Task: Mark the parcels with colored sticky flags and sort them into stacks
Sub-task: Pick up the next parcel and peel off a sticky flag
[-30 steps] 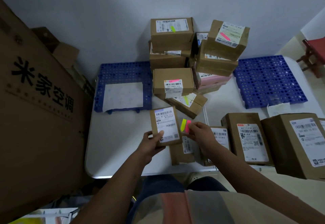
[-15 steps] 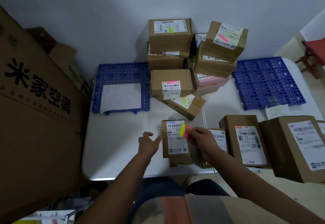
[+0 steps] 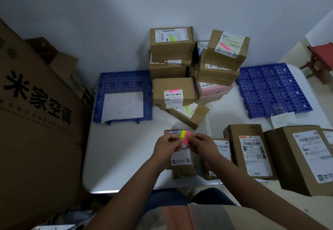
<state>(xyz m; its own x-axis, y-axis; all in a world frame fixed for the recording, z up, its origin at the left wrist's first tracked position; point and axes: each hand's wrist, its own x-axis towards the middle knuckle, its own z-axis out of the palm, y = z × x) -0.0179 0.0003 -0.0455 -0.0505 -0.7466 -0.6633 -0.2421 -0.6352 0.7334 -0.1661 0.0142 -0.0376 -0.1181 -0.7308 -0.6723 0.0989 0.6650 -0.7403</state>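
Both hands meet above a small parcel (image 3: 180, 159) lying label-up on the white table (image 3: 122, 150). The left hand (image 3: 166, 145) and right hand (image 3: 201, 144) each pinch the flags (image 3: 185, 136), a yellow strip beside a pink one, fingertips curled close together. Flagged parcels are stacked at the wall (image 3: 171, 40), unflagged ones stand to the right (image 3: 250, 150)

Head-worn view, down onto table (image 3: 115, 148)
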